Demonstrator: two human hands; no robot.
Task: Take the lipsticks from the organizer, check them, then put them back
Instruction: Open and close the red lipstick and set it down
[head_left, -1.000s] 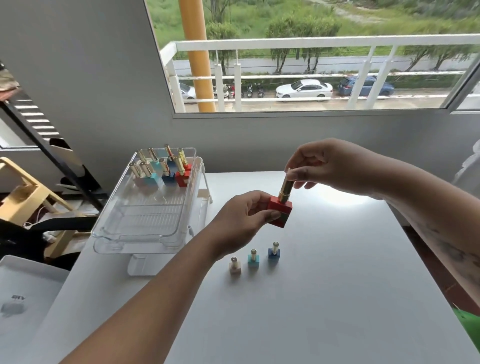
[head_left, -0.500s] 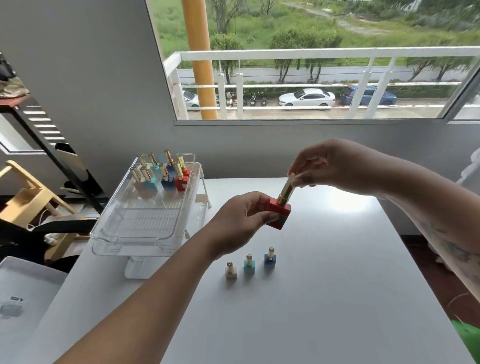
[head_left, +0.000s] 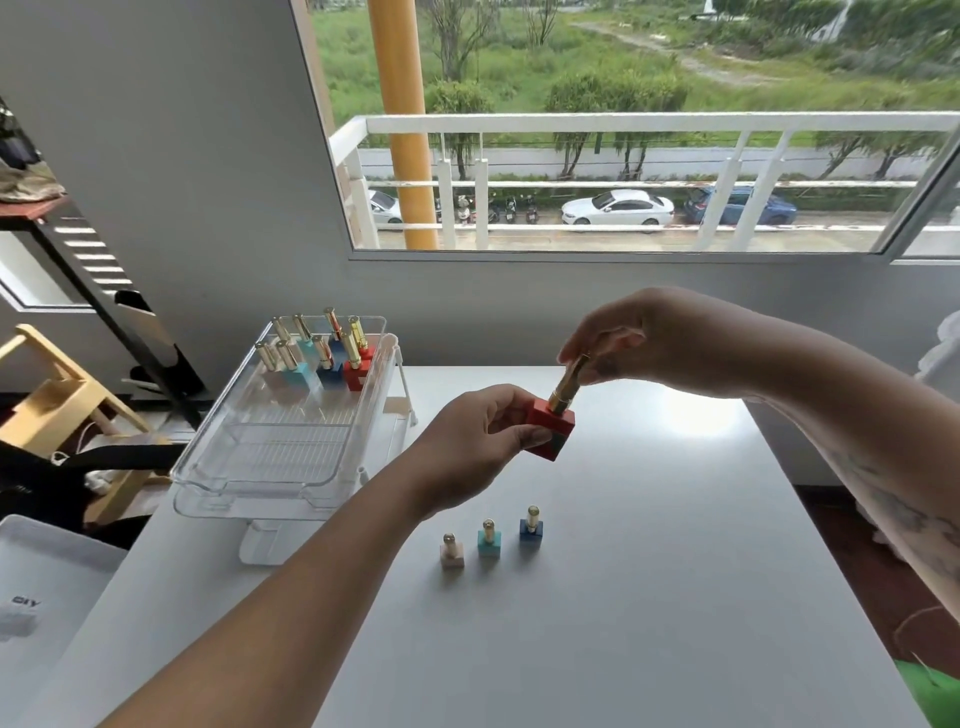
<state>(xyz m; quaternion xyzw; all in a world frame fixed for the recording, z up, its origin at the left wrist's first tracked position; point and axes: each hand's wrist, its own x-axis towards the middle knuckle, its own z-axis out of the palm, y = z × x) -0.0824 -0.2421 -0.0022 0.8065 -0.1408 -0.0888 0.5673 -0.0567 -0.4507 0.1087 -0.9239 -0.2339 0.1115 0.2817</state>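
Observation:
My left hand (head_left: 475, 441) grips the red cube base of a lipstick (head_left: 553, 423) held above the white table (head_left: 649, 597). My right hand (head_left: 639, 340) pinches the gold tube on top of that same lipstick. Three lipsticks stand in a row on the table below: a beige one (head_left: 451, 552), a teal one (head_left: 489, 538) and a dark blue one (head_left: 531, 525). The clear plastic organizer (head_left: 270, 467) sits at the table's left, with several lipsticks (head_left: 322, 353) standing at its far end.
A white bin (head_left: 41, 597) lies at lower left, beside wooden and black frames off the table's left side. A grey wall and window run behind the table. A green object (head_left: 930, 691) shows at the lower right corner.
The view tilted upward, so everything sits lower in frame. Both hands stay on the red lipstick, which now leans slightly more to the right.

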